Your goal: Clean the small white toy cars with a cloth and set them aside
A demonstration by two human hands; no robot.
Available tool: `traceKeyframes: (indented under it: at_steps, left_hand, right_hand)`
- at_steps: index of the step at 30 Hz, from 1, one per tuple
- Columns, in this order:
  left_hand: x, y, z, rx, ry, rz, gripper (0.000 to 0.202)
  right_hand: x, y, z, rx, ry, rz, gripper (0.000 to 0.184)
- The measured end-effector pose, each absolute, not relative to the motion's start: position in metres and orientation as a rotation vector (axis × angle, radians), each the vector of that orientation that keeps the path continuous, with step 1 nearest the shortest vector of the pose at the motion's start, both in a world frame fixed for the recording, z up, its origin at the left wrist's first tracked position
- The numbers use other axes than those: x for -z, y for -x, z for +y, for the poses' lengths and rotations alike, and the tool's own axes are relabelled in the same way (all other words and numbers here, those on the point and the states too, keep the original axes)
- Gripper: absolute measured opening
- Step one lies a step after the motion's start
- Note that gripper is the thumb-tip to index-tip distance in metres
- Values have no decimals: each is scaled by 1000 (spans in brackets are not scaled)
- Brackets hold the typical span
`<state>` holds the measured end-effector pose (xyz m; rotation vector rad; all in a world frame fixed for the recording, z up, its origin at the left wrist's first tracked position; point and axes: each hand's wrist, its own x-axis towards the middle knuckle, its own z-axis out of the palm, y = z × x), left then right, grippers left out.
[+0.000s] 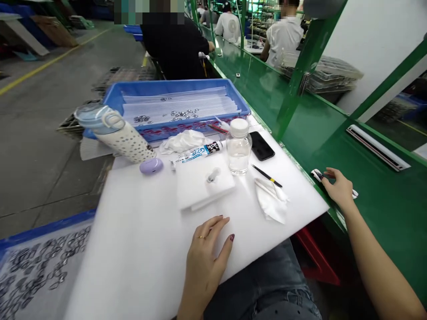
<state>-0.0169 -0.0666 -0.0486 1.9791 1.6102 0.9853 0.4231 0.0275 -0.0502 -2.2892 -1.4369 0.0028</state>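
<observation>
My left hand (208,249) lies flat and open on the white foam board (140,240), holding nothing. My right hand (336,186) reaches right onto the green conveyor belt (367,178), its fingers resting on a small white-and-black part (317,175). Ahead of my left hand sits a white foam block (200,184) with a small grey piece (213,175) on it. Beside it stand a clear bottle (238,149) with a white cap, a glue tube (196,154), black tweezers (267,175) and a white wipe (271,202).
A blue tray (180,104) of clear sheets and metal rings stands behind the board. A dotted water bottle (116,133), purple earbud case (151,166) and black phone (262,146) lie nearby. Another tray of rings (36,266) is lower left. Other people work further along the line.
</observation>
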Motion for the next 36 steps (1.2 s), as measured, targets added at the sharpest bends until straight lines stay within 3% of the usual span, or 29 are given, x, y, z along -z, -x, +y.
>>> traceKeyframes:
  at_steps: [7,12,17,20,22,26,31,36]
  left_hand:
    - [50,15,-69,-923,-2020,1634,29]
    - [52,14,-68,-902,-2061,1652,29]
    - [50,11,-67,-899,-2110,1689,41]
    - [51,13,-75,-933,-2084,1715,50]
    - [54,16,-83,-964,-2054,1713,54]
    - [63,17,-98,-1035,-1993,1731,56]
    - [58,12,-93,-943,-1996,1590,65]
    - [40,8,-72,-739,-1966,1497,67]
  right_hand:
    - [41,-472,-33,1,2557,-1267,55]
    - [21,-445,-10,129,2459,-1245,54]
    - [3,-306,19,21,1810,-1826,43]
    - [5,-213,16,-463,820,-2492,35]
    - [7,-173,15,-671,625,-2543,31]
    - [-3,-148,34,-714,980,-2291,18]
    - [-21,-136,64,-730,1142,-2203,39]
    - [-19,-118,73,-822,1103,-2321,19]
